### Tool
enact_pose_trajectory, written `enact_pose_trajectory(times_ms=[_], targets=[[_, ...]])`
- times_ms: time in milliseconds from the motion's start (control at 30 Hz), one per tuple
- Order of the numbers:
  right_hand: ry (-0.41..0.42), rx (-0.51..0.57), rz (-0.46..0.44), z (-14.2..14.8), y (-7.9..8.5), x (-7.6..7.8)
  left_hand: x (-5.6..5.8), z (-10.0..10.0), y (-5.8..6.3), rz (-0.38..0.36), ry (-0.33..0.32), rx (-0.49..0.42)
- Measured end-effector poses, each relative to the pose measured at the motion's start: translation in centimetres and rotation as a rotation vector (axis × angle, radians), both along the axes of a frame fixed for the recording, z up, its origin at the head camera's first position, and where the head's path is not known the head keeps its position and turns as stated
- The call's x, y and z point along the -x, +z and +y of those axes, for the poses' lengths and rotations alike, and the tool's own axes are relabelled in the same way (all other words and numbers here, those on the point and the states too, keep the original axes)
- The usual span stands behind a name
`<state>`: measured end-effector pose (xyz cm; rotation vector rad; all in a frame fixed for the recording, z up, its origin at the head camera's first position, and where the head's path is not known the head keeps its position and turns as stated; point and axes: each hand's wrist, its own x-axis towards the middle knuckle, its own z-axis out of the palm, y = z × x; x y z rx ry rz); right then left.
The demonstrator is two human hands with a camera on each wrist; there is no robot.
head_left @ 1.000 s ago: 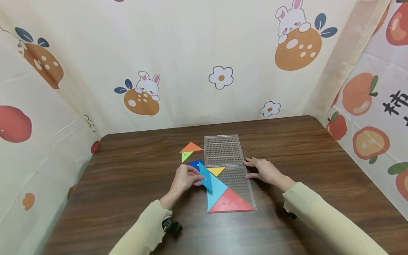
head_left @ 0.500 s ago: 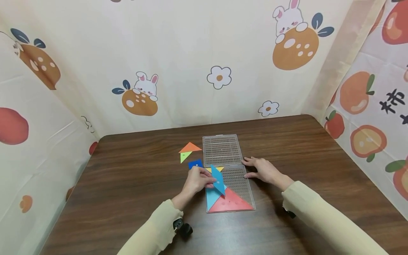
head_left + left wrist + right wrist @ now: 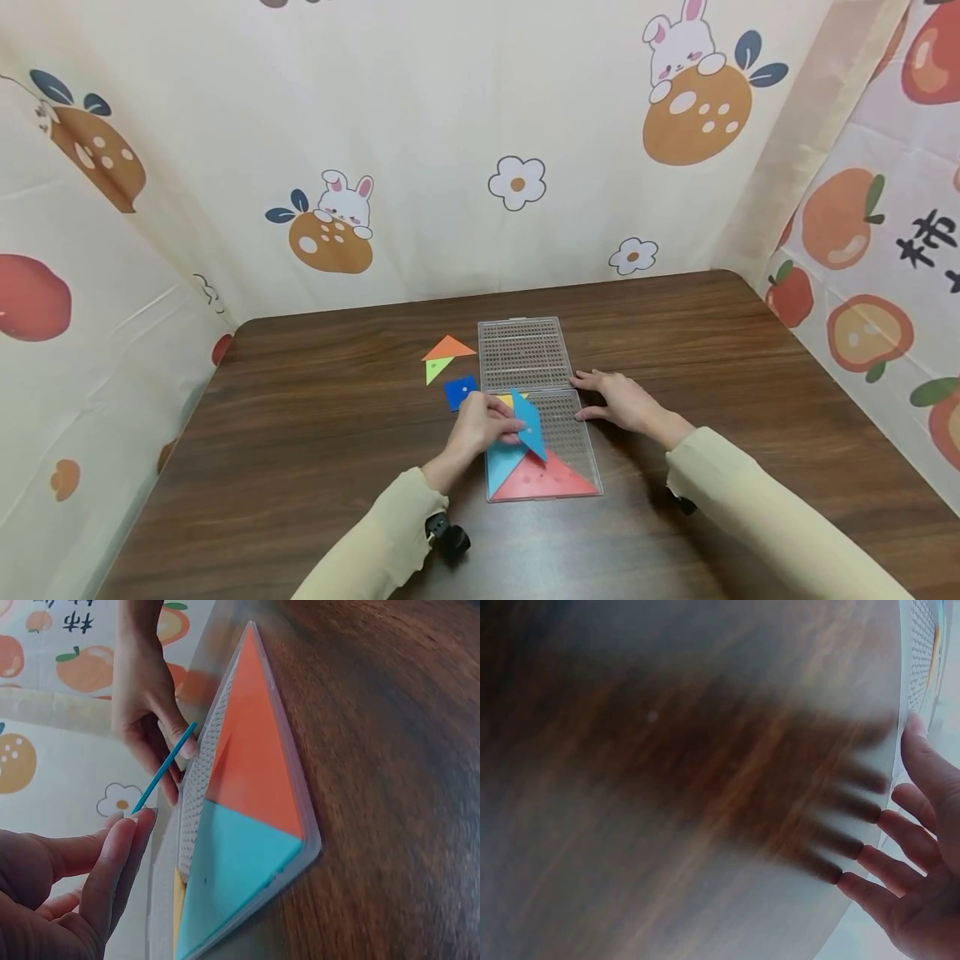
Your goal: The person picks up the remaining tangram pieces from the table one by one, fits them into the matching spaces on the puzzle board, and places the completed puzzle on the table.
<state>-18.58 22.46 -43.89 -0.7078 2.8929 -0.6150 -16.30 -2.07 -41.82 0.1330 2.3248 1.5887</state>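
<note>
My left hand (image 3: pixel 483 429) pinches a blue tangram parallelogram (image 3: pixel 531 427) between thumb and fingers, tilted up over a clear, gridded plastic case. In the left wrist view the parallelogram (image 3: pixel 165 766) shows edge-on, above the tray. Inside the near half of the case (image 3: pixel 567 433) lie a red triangle (image 3: pixel 543 482), a light blue triangle (image 3: pixel 501 468) and a yellow triangle (image 3: pixel 507 400), the last partly covered by the hand. My right hand (image 3: pixel 624 402) rests at the case's right edge, thumb and fingertips along the rim, its fingers spread in the right wrist view.
The case's other half (image 3: pixel 522 354) lies opened flat behind the near half. Left of it, on the wooden table (image 3: pixel 315 417), are an orange triangle (image 3: pixel 448 348), a green triangle (image 3: pixel 437 367) and a dark blue square (image 3: pixel 459 392). A patterned curtain (image 3: pixel 435 125) stands behind the table.
My left hand has carried the blue parallelogram rightward, from the case's left edge to over its near half. The dark blue square is now uncovered. The right hand stays in place.
</note>
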Motion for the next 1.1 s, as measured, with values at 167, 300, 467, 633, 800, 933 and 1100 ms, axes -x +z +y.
enact_pose_trajectory(times_ms=[167,300,467,633,800,933,1100], targets=[[0.020,0.019,0.007,0.2,0.1,0.1,0.0,0.5,-0.2,-0.013,0.002,-0.019],[0.038,0.034,0.013,0.4,0.2,-0.1,-0.1,1.0,-0.4,-0.025,0.003,-0.034],[0.063,0.026,0.004,0.6,0.4,-0.8,-0.1,1.5,-0.6,-0.035,0.003,-0.045],[0.090,0.005,0.008,0.9,0.4,-2.0,-0.1,2.0,-0.7,-0.028,0.001,-0.040],[0.095,-0.017,-0.001,1.5,0.2,-3.7,-0.2,2.8,-0.9,-0.018,0.003,-0.033],[0.095,-0.040,-0.015,2.0,-0.1,-5.1,-0.3,3.5,-1.2,-0.014,-0.002,-0.041],[0.118,-0.030,0.010,2.1,-0.3,-6.3,-0.4,4.3,-1.5,-0.047,-0.004,-0.066]])
